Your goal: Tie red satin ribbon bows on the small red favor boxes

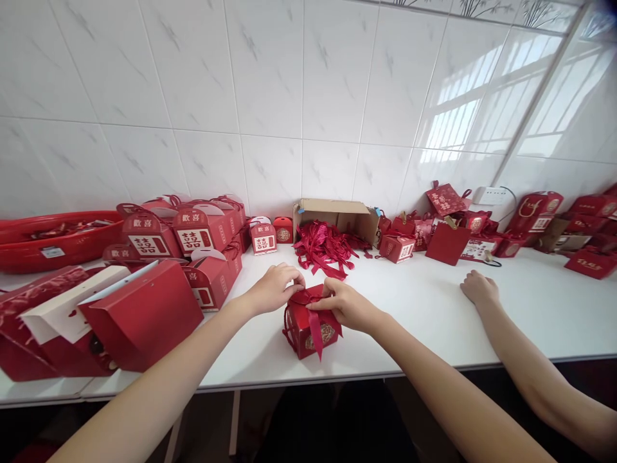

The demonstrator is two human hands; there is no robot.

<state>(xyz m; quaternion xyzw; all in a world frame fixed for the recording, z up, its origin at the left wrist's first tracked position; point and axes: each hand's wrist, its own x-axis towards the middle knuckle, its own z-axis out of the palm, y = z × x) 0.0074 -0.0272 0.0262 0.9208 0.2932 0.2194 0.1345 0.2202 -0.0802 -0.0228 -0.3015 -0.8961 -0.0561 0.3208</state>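
Observation:
A small red gift box (308, 334) with a gold emblem on its front stands near the table's front edge. Red satin ribbon (315, 333) lies over its top, with one tail hanging down the front. My left hand (274, 287) is at the box's upper left, fingertips pinched at the ribbon. From the right, my right hand (348, 305) pinches the ribbon between thumb and forefinger at the top. Thin red cord hangs at the box's left side. The exact shape of the bow or knot is partly covered by my fingers.
Behind the box, a cardboard carton (337, 207) lies on its side, spilling red ribbons (322, 247). Red boxes (207, 228) and bags (139, 315) crowd the left, beside a red basin (62, 241). More boxes (398, 246) stand right. Another person's hand (479, 287) rests on the white table (414, 321).

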